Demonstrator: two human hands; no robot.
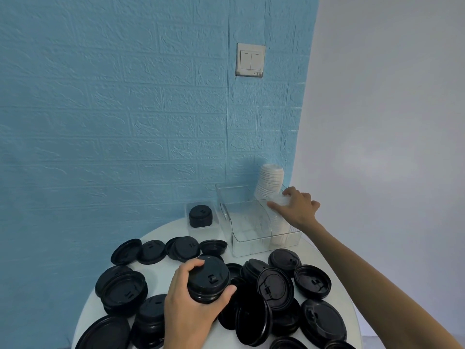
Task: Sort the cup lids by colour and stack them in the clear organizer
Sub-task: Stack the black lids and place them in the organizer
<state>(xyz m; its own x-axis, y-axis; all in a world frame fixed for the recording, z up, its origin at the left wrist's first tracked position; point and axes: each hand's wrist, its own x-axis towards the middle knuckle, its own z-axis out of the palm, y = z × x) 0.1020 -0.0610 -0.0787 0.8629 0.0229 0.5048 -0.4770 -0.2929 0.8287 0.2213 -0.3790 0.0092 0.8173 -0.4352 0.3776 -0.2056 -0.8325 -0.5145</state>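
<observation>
Your left hand [191, 306] has its fingers curled round a short stack of black lids [208, 280]; your right hand [295, 206] pinches a white lid [279, 199] over the clear organizer [251, 222], right beside the tall white stack [269, 182]; loose black lids [275, 285] lie all around your left fingers; a small bin [201, 217] beyond them holds more black ones.

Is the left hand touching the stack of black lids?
Touching. The head view shows the left hand with fingers and thumb curled around the stack of black lids.
</observation>
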